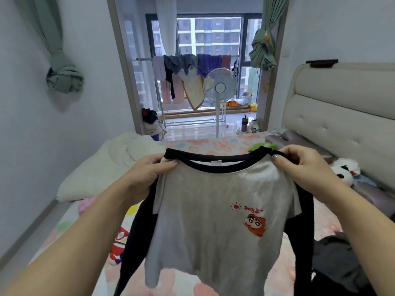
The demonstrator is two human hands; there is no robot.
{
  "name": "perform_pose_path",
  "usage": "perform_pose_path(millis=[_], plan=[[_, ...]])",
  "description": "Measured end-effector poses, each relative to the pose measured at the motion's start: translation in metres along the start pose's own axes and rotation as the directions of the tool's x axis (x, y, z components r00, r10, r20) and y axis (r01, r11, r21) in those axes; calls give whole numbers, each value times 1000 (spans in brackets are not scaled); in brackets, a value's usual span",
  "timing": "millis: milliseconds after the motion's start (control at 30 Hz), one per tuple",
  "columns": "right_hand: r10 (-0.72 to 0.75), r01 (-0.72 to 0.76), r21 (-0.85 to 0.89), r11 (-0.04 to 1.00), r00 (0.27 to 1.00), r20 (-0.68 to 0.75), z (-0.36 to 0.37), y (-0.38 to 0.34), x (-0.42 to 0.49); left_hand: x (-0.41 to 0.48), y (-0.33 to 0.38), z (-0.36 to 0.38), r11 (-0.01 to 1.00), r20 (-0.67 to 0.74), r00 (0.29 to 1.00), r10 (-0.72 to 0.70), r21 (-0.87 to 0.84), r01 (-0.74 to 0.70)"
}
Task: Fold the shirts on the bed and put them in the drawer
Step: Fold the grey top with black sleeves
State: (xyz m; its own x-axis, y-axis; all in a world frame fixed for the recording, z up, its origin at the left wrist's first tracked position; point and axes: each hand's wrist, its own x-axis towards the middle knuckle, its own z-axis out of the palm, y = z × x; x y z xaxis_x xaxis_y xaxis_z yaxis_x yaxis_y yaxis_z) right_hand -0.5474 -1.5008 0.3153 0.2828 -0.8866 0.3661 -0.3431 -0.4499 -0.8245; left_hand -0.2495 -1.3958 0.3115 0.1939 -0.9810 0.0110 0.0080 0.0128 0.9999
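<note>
A grey shirt (205,227) with a black collar, black long sleeves and a small cartoon print hangs in the air above the bed (222,144). My left hand (147,174) pinches its left shoulder by the collar. My right hand (299,165) pinches the right shoulder. The shirt hangs flat and unfolded, front facing me, sleeves dangling at both sides. A dark garment (342,263) lies bunched on the bed at the lower right. No drawer is in view.
The bed has a pink floral sheet, a white quilt (102,169) at the left, a padded headboard (342,107) and a panda plush (346,169) at the right. Beyond stand a fan (220,86) and a drying rack (188,77) with clothes.
</note>
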Motion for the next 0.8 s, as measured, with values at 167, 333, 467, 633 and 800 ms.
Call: perform_pose_path(millis=[167, 333, 467, 633, 800], plan=[[45, -48, 77, 996, 998, 38, 8, -7, -5, 5, -9, 4, 997, -192, 981, -18, 73, 32], [27, -26, 27, 999, 1000, -8, 7, -5, -7, 2, -11, -5, 971, -164, 986, 32, 238, 8], [-10, 8, -33, 999, 999, -37, 2, -4, -7, -1, -2, -14, 907, -78, 994, 72, 421, -32], [34, -43, -58, 997, 990, -137, 14, -5, -6, 0, -2, 0, 904, -77, 996, 42, 428, -5], [67, -57, 69, 996, 985, -161, 52, -25, -18, 3, -12, 47, 975, -166, 984, 55, 222, -17]])
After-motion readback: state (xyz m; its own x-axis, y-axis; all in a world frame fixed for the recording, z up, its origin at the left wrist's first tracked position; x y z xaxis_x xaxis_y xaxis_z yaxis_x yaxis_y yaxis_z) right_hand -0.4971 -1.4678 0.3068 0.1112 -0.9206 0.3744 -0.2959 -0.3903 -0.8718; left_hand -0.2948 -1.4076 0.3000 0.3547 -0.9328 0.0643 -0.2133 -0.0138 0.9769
